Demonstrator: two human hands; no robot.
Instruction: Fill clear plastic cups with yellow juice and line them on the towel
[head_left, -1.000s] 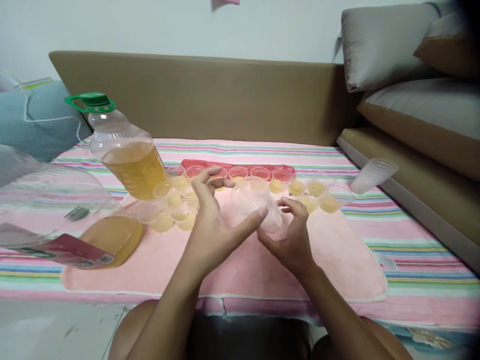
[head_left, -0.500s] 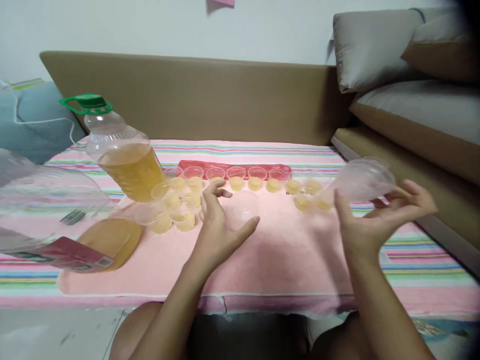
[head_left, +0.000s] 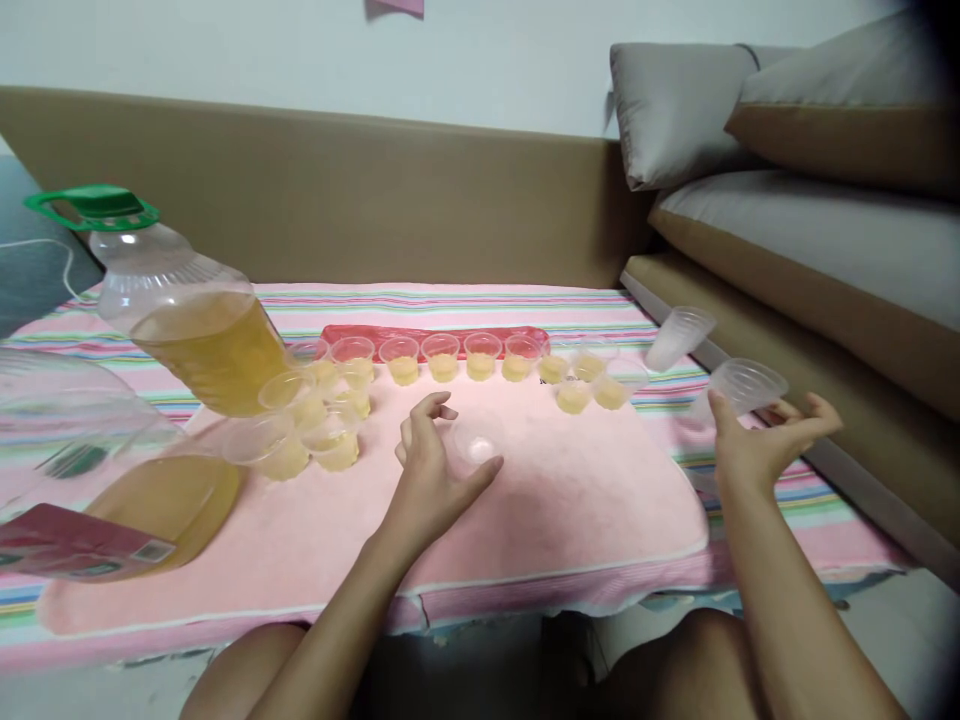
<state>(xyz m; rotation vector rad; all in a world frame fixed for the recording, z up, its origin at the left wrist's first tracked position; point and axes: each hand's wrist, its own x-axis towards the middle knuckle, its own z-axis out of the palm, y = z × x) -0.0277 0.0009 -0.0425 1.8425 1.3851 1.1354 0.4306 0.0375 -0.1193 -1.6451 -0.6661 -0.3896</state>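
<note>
1. The person's left hand point(head_left: 435, 470) rests on the pink towel point(head_left: 585, 510) with thumb and fingers curled loosely around a single clear cup point(head_left: 474, 445), which stands upright on the towel. The grip is half closed, enough to steady the light cup so it does not tip.
2. The right hand point(head_left: 757, 445) is lifted off to the right, above the striped cloth point(head_left: 450, 298). Its fingers spread wide and pinch a nested stack of clear cups point(head_left: 739, 388), tilted on its side, well apart from the single cup.
3. Another empty cup point(head_left: 679, 337) lies tipped near the sofa edge.
4. A row of small filled cups point(head_left: 442, 357) stands in line along a red strip point(head_left: 435, 333), probably to keep them orderly.
5. A large oil bottle point(head_left: 187, 320) with a green cap leans at the left, beside a second bottle point(head_left: 112, 490) lying down.
</note>
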